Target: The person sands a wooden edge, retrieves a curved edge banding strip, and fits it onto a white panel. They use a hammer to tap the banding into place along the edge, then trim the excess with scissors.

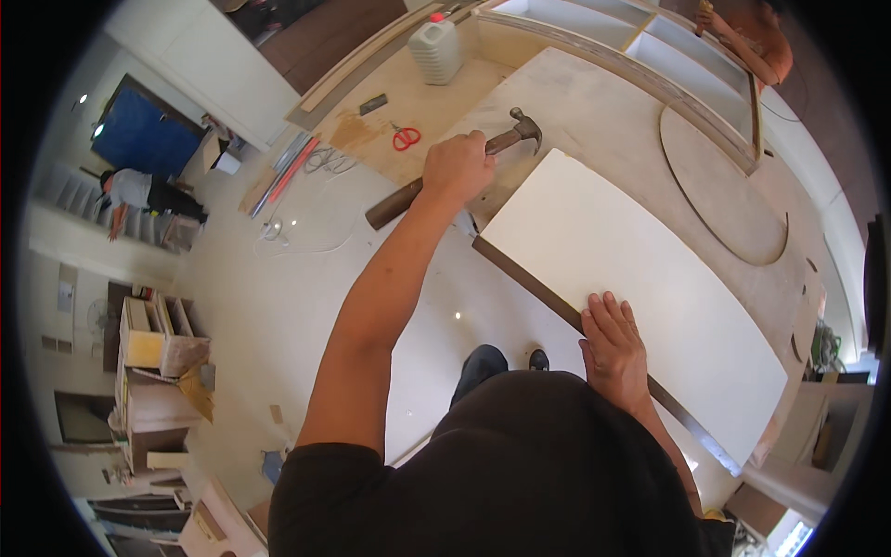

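My left hand (458,170) is wrapped around the handle of a claw hammer (504,141). The hammer's dark metal head points away to the right, and the thick butt of its handle sticks out to the left of my fist. A white panel (640,255) with a dark brown near edge lies on the workbench (566,102). My right hand (614,348) rests flat on this panel close to that edge, fingers stretched out and holding nothing. The hammer head hangs just beyond the panel's far-left corner, apart from it.
Red-handled scissors (406,137), a small dark block (373,103) and a white jug (435,51) with a red cap sit on the bench. A thin dark strip (682,176) curls beyond the panel. One person (756,46) works by a cabinet frame (603,23); another person (139,190) bends at far left.
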A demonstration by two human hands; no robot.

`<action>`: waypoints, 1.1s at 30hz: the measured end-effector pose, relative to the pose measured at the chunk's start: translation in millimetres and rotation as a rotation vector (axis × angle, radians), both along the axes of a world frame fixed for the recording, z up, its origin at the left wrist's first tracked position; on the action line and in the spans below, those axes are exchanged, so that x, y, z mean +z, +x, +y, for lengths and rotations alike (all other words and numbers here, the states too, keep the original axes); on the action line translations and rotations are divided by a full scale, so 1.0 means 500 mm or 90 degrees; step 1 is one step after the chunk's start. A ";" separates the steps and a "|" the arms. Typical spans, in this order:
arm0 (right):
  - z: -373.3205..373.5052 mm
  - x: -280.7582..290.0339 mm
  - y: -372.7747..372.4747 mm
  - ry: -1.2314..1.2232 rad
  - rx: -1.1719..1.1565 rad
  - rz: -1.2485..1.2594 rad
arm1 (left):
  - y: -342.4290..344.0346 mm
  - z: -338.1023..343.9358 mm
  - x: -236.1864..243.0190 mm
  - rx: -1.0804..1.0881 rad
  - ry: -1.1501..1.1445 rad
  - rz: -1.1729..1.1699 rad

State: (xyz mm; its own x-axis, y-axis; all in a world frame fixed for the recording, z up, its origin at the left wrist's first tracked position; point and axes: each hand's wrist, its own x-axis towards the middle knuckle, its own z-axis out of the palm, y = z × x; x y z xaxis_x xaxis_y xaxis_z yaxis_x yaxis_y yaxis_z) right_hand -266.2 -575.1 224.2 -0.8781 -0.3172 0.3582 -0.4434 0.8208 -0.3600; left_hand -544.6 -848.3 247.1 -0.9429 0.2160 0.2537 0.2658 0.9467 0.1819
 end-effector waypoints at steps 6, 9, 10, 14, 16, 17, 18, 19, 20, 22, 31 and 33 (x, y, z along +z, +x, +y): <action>-0.061 -0.022 -0.020 0.015 -0.098 0.037 | -0.100 0.022 -0.055 -0.160 -0.015 0.073; -0.129 -0.023 -0.029 -0.008 -0.187 0.096 | -0.132 0.010 -0.089 -0.305 -0.008 0.280; -0.166 -0.025 -0.025 -0.052 -0.215 0.129 | -0.140 0.004 -0.107 -0.323 0.008 0.295; -0.307 -0.057 -0.017 -0.224 -0.326 0.184 | -0.141 0.013 -0.132 -0.385 0.099 0.315; -0.370 -0.061 -0.014 -0.396 -0.397 0.048 | -0.139 0.011 -0.122 -0.392 0.120 0.301; -0.391 -0.071 -0.018 -0.480 -0.455 -0.045 | -0.137 0.010 -0.120 -0.388 0.118 0.292; -0.405 -0.084 -0.030 -0.569 -0.511 -0.134 | -0.135 0.010 -0.115 -0.386 0.115 0.286; -0.415 -0.092 -0.046 -0.659 -0.564 -0.221 | -0.134 0.007 -0.113 -0.395 0.121 0.280; -0.429 -0.093 -0.062 -0.794 -0.569 -0.219 | -0.131 -0.001 -0.112 -0.404 0.127 0.274; -0.457 -0.099 -0.102 -1.068 -0.551 -0.198 | -0.134 -0.004 -0.111 -0.419 0.131 0.271; -0.487 -0.212 -0.181 -0.871 -0.548 -0.001 | -0.130 -0.009 -0.112 -0.440 0.097 0.241; -0.496 -0.208 -0.189 -0.923 -0.560 0.003 | -0.131 -0.006 -0.115 -0.437 0.087 0.245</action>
